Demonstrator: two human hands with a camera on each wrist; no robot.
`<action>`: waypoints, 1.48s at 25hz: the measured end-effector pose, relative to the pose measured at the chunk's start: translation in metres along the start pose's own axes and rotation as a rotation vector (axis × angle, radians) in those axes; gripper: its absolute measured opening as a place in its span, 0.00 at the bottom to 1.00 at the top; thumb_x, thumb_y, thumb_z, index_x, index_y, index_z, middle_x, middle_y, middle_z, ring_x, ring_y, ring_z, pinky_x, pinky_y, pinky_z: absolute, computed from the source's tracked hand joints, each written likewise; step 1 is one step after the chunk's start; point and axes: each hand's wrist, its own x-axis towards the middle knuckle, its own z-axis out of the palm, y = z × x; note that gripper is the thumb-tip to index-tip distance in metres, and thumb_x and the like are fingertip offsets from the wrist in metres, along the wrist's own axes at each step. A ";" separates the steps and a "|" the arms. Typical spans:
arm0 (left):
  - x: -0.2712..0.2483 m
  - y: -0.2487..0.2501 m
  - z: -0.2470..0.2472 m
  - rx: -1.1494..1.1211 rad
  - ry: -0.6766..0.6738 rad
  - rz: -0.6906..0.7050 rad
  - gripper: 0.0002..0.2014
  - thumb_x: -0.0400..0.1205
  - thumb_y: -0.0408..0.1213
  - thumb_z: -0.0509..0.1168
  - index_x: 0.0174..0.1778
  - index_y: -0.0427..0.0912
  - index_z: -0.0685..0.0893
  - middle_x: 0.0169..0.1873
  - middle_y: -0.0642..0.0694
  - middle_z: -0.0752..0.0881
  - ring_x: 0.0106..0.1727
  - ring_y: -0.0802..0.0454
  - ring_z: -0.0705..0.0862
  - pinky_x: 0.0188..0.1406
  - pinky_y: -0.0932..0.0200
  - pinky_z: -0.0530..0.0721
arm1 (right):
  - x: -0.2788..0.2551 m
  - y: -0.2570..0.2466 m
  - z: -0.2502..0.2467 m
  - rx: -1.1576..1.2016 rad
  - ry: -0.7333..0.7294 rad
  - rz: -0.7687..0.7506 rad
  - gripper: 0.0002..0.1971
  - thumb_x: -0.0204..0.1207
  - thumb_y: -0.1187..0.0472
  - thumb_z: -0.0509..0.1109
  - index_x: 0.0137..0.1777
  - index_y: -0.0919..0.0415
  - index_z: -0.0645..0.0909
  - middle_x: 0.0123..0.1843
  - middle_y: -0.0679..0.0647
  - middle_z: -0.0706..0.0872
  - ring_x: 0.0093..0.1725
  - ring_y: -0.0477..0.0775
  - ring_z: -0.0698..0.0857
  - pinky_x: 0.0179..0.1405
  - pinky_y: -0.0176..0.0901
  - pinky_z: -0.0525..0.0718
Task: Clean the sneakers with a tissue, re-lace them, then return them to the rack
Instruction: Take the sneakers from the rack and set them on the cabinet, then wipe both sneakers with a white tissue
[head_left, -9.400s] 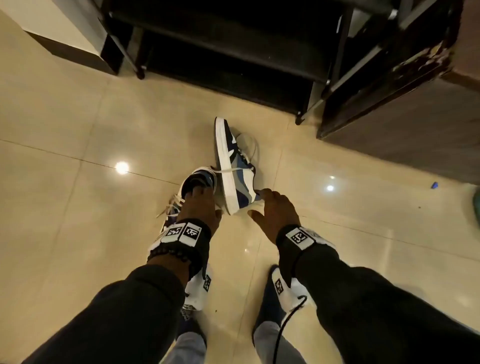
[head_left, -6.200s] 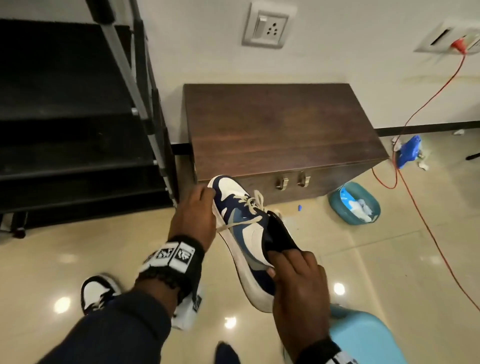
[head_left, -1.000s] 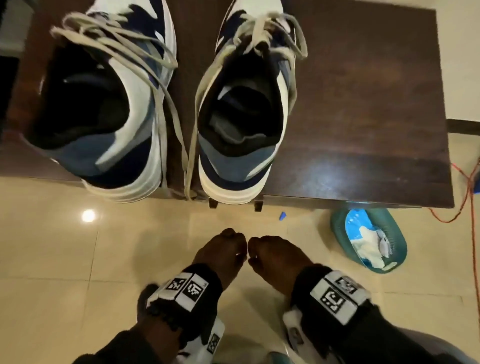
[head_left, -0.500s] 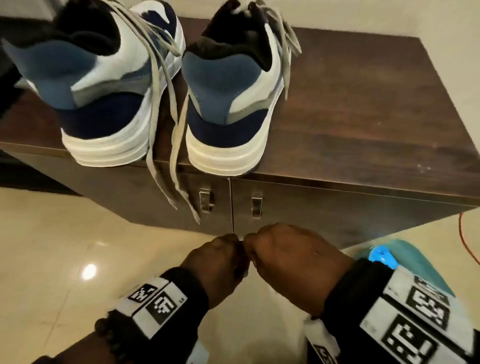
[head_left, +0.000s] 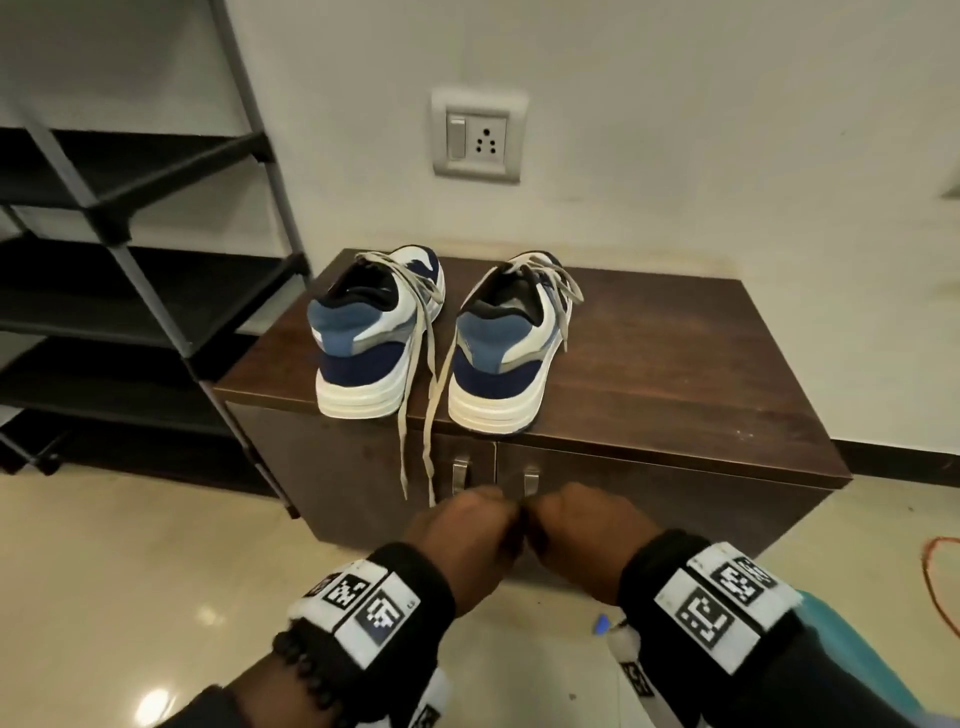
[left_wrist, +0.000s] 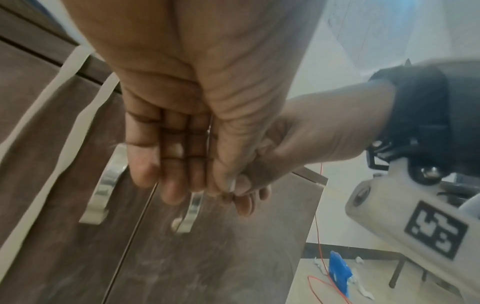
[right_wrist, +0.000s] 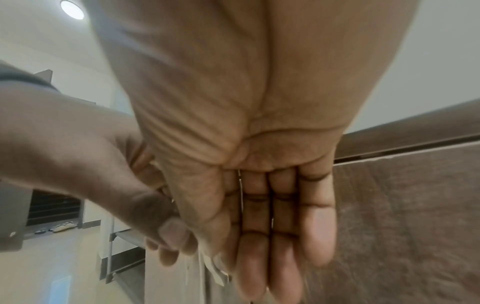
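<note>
Two blue, navy and white sneakers stand heels toward me on the dark wooden cabinet (head_left: 675, 374): the left sneaker (head_left: 363, 343) and the right sneaker (head_left: 504, 353). Their loose grey laces (head_left: 415, 415) hang over the cabinet's front edge. Below them my left hand (head_left: 467, 530) and right hand (head_left: 582, 530) meet knuckle to knuckle in front of the cabinet doors. In the wrist views the left hand's fingers (left_wrist: 171, 174) and the right hand's fingers (right_wrist: 283, 246) lie straight and close together, thumbs touching each other. I see nothing held. No tissue shows in either hand.
A black shoe rack (head_left: 130, 270) stands left of the cabinet. Metal door handles (head_left: 460, 470) sit just beyond my hands. A teal basin (head_left: 857, 654) and an orange cable (head_left: 935, 582) lie on the tiled floor at right. A wall socket (head_left: 478, 135) is above.
My view has pulled back and risen, so the sneakers look farther away. Both hands stay together in front of the cabinet doors, as half a second ago.
</note>
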 end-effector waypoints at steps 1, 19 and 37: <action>0.002 0.002 -0.003 -0.013 0.022 -0.002 0.07 0.79 0.38 0.61 0.48 0.46 0.84 0.48 0.46 0.82 0.51 0.45 0.83 0.52 0.50 0.81 | -0.002 0.002 -0.001 0.009 0.011 0.009 0.12 0.80 0.57 0.60 0.59 0.54 0.79 0.57 0.60 0.83 0.56 0.63 0.83 0.44 0.45 0.75; 0.030 0.016 0.090 0.331 -0.405 0.016 0.10 0.81 0.42 0.63 0.58 0.48 0.81 0.65 0.45 0.79 0.66 0.43 0.80 0.63 0.50 0.79 | -0.109 0.181 0.107 0.264 -0.006 0.722 0.08 0.77 0.62 0.61 0.49 0.59 0.82 0.53 0.61 0.87 0.53 0.64 0.85 0.52 0.47 0.82; 0.093 0.044 0.177 0.214 -0.579 -0.004 0.11 0.84 0.44 0.61 0.58 0.45 0.80 0.61 0.45 0.79 0.64 0.44 0.78 0.61 0.52 0.78 | -0.125 0.248 0.273 0.448 0.015 1.205 0.24 0.74 0.56 0.69 0.68 0.63 0.73 0.67 0.61 0.77 0.67 0.66 0.76 0.68 0.53 0.74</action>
